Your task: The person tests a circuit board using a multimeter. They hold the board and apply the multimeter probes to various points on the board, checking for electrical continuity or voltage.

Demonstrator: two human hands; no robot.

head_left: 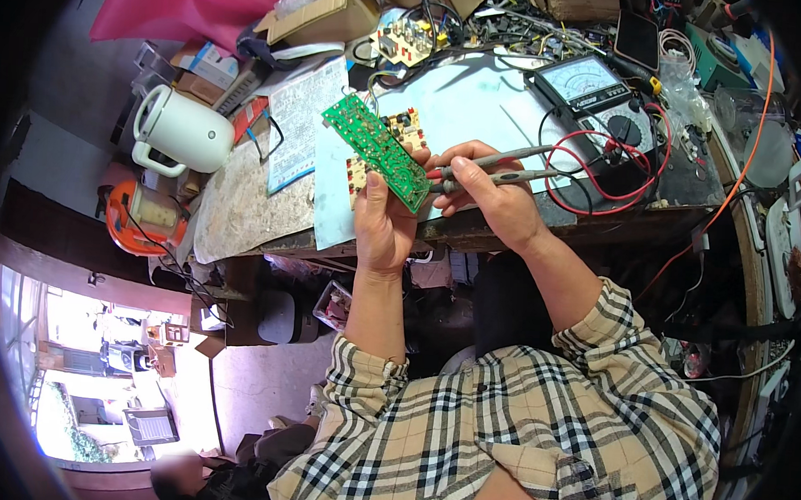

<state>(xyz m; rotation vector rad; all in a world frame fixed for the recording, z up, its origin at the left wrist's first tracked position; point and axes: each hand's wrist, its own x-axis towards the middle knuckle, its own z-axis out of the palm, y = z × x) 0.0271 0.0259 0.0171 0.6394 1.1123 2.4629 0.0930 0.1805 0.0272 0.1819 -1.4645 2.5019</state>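
My left hand (381,215) grips a green circuit board (361,137), tilted with its soldered side facing up, over a beige board with components (406,123), partly hidden behind it. My right hand (488,184) holds two test probes (517,170), one with a red part near its tip, pointed at the green board's lower right end; whether both tips touch it I cannot tell. Their red and black leads (584,207) loop to an analog multimeter (582,88) at the right. Pale sheets (465,96) lie on the bench beneath and behind the boards.
At left stand a white kettle (189,133) and orange container (127,218); a printed paper (305,89) lies nearby. Behind are parts (500,22), cardboard (317,14) and a phone (636,39). An orange cable (736,184) hangs right. Another person (230,475) is low at lower left.
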